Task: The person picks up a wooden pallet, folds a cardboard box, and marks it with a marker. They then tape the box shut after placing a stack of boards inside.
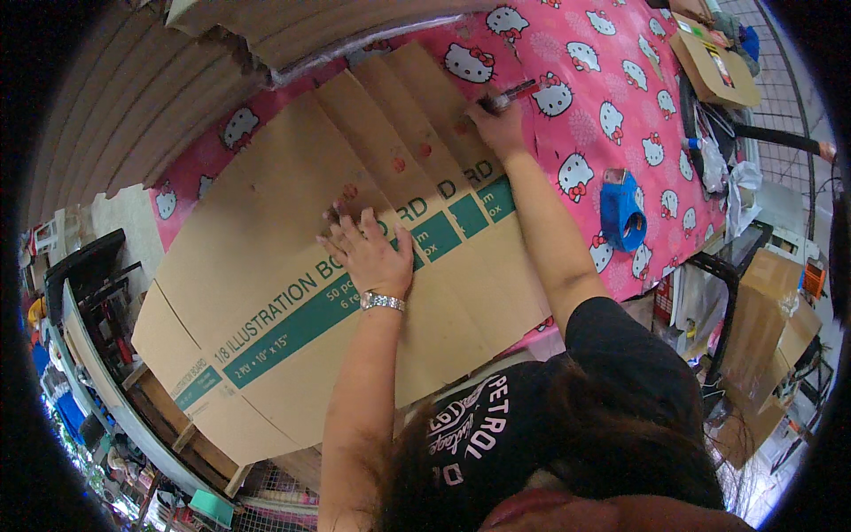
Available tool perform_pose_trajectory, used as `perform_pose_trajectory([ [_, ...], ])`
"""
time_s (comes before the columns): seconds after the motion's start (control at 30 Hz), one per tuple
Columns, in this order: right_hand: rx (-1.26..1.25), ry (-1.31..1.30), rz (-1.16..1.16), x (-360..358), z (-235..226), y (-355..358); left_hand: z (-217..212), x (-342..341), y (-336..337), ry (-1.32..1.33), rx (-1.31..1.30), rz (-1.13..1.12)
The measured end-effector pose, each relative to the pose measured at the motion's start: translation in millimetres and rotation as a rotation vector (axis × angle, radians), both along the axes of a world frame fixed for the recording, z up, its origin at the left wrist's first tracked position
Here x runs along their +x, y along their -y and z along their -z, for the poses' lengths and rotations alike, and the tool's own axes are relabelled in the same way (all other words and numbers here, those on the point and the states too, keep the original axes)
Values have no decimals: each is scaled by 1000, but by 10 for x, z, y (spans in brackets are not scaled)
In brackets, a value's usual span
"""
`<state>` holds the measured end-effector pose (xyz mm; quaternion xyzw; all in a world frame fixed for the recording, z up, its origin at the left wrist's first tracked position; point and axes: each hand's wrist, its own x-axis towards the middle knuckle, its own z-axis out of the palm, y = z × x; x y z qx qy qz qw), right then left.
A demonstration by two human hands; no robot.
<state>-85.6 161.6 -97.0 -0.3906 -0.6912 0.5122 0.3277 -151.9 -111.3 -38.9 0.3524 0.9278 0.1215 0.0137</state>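
A large flat sheet of brown cardboard (266,213) with a green printed band lies across the table in front of me. Its right part shows as several strips (403,97) side by side, with small red marks on them. My left hand (368,257), a silver watch on its wrist, rests on the sheet's middle with fingers apart. Near the sheet's far right edge, my right hand (498,129) is closed around a slim red and dark tool (516,93) that looks like a cutter knife. The tool's tip is too small to make out.
A pink cartoon-print cover (612,80) lies under the sheet. To the right sits a blue tape dispenser (623,217). Brown corrugated sheets (133,106) stand at the far left. An open carton (714,71) is at the far right, a taller cardboard box (767,310) nearer.
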Motion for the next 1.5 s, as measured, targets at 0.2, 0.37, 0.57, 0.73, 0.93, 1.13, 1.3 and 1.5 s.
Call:
perform_pose_trajectory([
  [0.2,28,57,-5,-2,-138,46,-2,12,19,5,-28,-3],
  [0.37,119,65,37,20,-55,37,11,26,26,-17,-44,-8],
  [0.57,-63,6,270,-3,-93,18,-13,30,-11,11,-67,-6],
  [0.73,-361,-151,35,385,-223,-471,87,14,41,37,-65,-27],
  [0.93,436,411,477,2434,-850,-1751,-120,111,-87,4,-120,-24],
  [1.13,329,894,961,4464,-726,-2092,-29,59,-31,-66,-97,41],
  [1.3,162,1196,815,4923,-299,-2038,17,5,-54,-168,-41,129],
  [1.5,335,1140,754,4414,-593,-2346,-63,64,-85,-146,-39,109],
])
